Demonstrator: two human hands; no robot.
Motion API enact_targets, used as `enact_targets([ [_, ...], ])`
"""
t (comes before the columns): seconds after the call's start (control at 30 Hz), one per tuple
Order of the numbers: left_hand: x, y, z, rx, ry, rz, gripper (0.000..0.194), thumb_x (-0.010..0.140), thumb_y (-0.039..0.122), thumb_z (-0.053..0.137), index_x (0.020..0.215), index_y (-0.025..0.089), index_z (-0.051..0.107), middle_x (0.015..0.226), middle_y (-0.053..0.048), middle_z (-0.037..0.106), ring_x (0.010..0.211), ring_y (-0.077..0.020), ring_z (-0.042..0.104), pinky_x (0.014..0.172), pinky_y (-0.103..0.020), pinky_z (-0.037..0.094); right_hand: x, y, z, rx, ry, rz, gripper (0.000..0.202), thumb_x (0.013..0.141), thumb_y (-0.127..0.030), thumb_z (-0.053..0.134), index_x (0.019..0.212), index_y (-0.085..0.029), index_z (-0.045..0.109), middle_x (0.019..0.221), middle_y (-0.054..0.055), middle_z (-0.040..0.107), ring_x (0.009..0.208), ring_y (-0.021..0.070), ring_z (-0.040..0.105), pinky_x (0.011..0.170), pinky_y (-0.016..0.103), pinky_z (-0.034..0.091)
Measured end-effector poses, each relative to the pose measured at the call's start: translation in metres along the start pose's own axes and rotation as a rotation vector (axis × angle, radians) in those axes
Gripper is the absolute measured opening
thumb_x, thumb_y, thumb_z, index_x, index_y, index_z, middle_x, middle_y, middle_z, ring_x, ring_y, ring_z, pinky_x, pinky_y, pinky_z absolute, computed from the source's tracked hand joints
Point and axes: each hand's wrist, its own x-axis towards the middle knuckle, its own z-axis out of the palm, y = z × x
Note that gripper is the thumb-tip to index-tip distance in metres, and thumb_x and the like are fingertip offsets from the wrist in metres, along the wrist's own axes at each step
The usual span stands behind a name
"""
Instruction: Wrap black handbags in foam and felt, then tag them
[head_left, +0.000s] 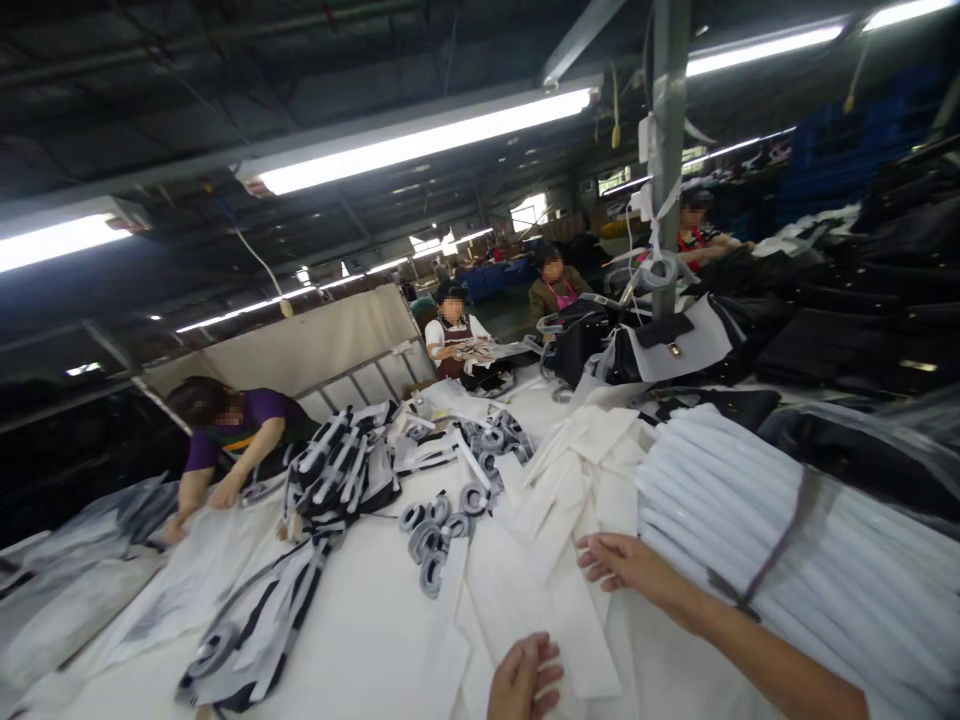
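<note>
My right hand (626, 568) is over a pile of white sheet strips (581, 470), its fingers loosely bent and apart with nothing in them. Low in the view, my left hand (525, 680) is beside the lower end of a white strip (589, 645). Its fingers are half curled, the thumb stands off them, and no held thing shows. Whether either hand touches the strips I cannot tell. Left of the pile are several small grey rolls (431, 545) of strap-like material.
A strapped bundle of white padded pieces (750, 500) lies at the right. Black-and-white straps (341, 465) are heaped left of centre. Black bags (667, 345) stand by a metal post (666, 200). At the left, a person in purple (259, 420) handles a white plastic bag (217, 550); other people sit farther back.
</note>
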Motion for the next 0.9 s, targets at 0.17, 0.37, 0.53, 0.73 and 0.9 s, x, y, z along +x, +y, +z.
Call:
enact_targets([
  [0.17, 0.025, 0.096, -0.014, -0.144, -0.015, 0.238, 0.063, 0.082, 0.063, 0.062, 0.124, 0.016, 0.062, 0.136, -0.018, 0.059, 0.122, -0.0318, 0.058, 0.101, -0.045, 0.047, 0.058, -0.047, 0.005, 0.021, -0.008, -0.090, 0.064, 0.080, -0.067, 0.064, 0.121, -0.018, 0.063, 0.119, 0.013, 0.068, 0.105, 0.0254, 0.066, 0.092, 0.043, 0.052],
  [0.37, 0.085, 0.176, -0.039, -0.227, 0.063, 0.348, 0.062, 0.095, 0.055, 0.048, 0.147, 0.024, 0.036, 0.152, -0.014, 0.041, 0.137, -0.0294, 0.044, 0.112, -0.049, 0.037, 0.134, -0.088, 0.029, 0.095, -0.006, -0.125, 0.069, 0.087, -0.060, 0.060, 0.136, -0.012, 0.050, 0.141, 0.017, 0.053, 0.128, 0.0282, 0.052, 0.110, 0.047, 0.039],
  [0.53, 0.145, 0.217, -0.056, -0.300, 0.111, 0.394, 0.078, 0.093, 0.065, 0.039, 0.154, 0.022, 0.016, 0.159, -0.017, 0.026, 0.142, -0.0320, 0.034, 0.114, -0.052, 0.031, 0.208, -0.103, 0.046, 0.195, 0.005, -0.086, 0.084, 0.090, -0.063, 0.054, 0.148, -0.007, 0.030, 0.154, 0.021, 0.033, 0.141, 0.0289, 0.035, 0.118, 0.045, 0.026],
  [0.73, 0.217, 0.266, -0.081, -0.471, 0.207, 0.433, 0.091, 0.084, 0.081, 0.026, 0.155, 0.030, 0.000, 0.162, -0.015, 0.012, 0.147, -0.0329, 0.022, 0.112, -0.055, 0.032, 0.292, -0.083, 0.076, 0.375, 0.067, 0.051, 0.103, 0.084, -0.078, 0.045, 0.153, -0.008, 0.016, 0.160, 0.023, 0.015, 0.148, 0.0327, 0.017, 0.119, 0.050, 0.020],
  [0.9, 0.245, 0.274, -0.083, -0.625, 0.185, 0.520, 0.082, 0.079, 0.085, 0.032, 0.144, 0.035, 0.036, 0.148, -0.013, 0.042, 0.129, -0.0303, 0.051, 0.095, -0.050, 0.052, 0.333, -0.050, 0.122, 0.612, 0.079, 0.059, 0.081, 0.079, -0.085, 0.041, 0.140, -0.031, 0.044, 0.139, 0.012, 0.053, 0.129, 0.0303, 0.050, 0.100, 0.053, 0.047],
])
